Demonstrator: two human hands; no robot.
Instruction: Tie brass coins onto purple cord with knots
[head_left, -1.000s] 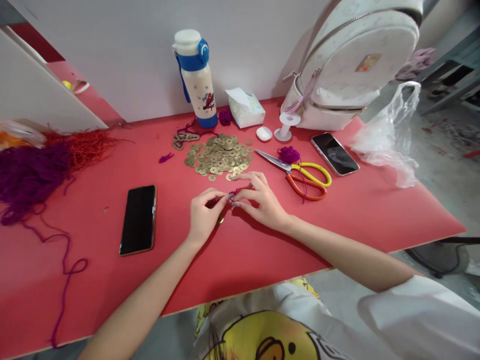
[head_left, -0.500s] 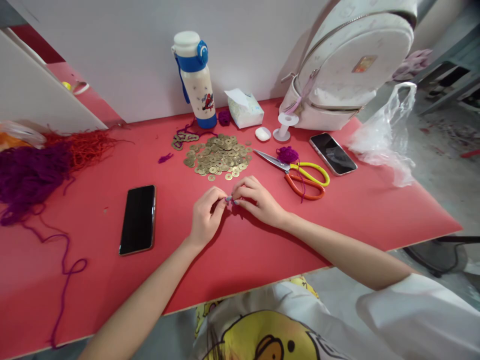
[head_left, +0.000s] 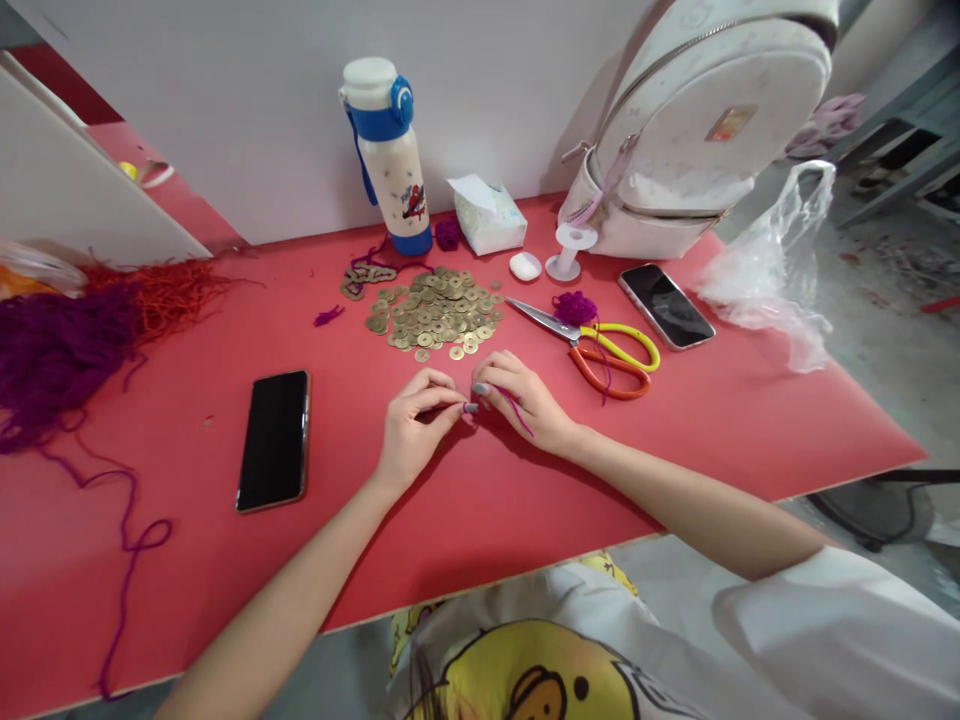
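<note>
Close together over the red table (head_left: 465,530), both hands work on a short length of purple yarn (head_left: 516,410). My left hand (head_left: 416,425) pinches part of it between thumb and fingertips. My right hand (head_left: 529,405) has its fingers curled, and a strand of the yarn lies across them toward the palm. Whether anything else sits in the pinch is hidden by the fingers. Just beyond the hands is a heap of brass-coloured coins (head_left: 439,308) with holes in their middles. Behind its left side lie several coins strung on purple yarn (head_left: 367,275).
Scissors (head_left: 607,350) with yellow and orange handles lie right of the coins, beside a purple yarn ball (head_left: 574,308). Phones (head_left: 275,440) flank the hands. A bottle (head_left: 390,165), tissue pack (head_left: 489,218), white spool (head_left: 568,255) and backpack (head_left: 690,140) stand behind. Loose yarn (head_left: 64,350) lies left.
The hands have drawn slightly apart. My right thumb has lifted, and a purple strand now shows across my right fingers. The left fingertips have moved a little right.
</note>
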